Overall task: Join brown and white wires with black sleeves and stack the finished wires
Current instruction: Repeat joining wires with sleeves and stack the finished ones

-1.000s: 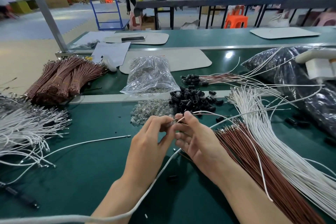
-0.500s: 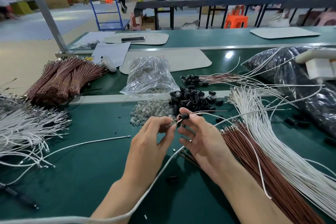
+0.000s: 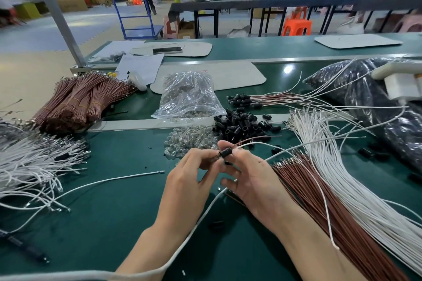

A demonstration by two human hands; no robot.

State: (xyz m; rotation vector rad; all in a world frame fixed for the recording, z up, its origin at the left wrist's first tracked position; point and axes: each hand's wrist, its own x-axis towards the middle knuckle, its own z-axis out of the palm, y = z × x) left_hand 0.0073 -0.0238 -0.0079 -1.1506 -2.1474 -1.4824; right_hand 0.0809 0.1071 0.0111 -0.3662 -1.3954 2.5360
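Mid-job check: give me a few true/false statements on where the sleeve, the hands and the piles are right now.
1. The right hand pinches a black sleeve. True.
2. The pile of black sleeves lies left of the clear plastic bag. False: it lies to the bag's right.
3. The tied bundles of brown wires lie left of the bag. True.
4. The left hand rests flat on the table. False: it is raised, pinching a small clear part beside the sleeve.
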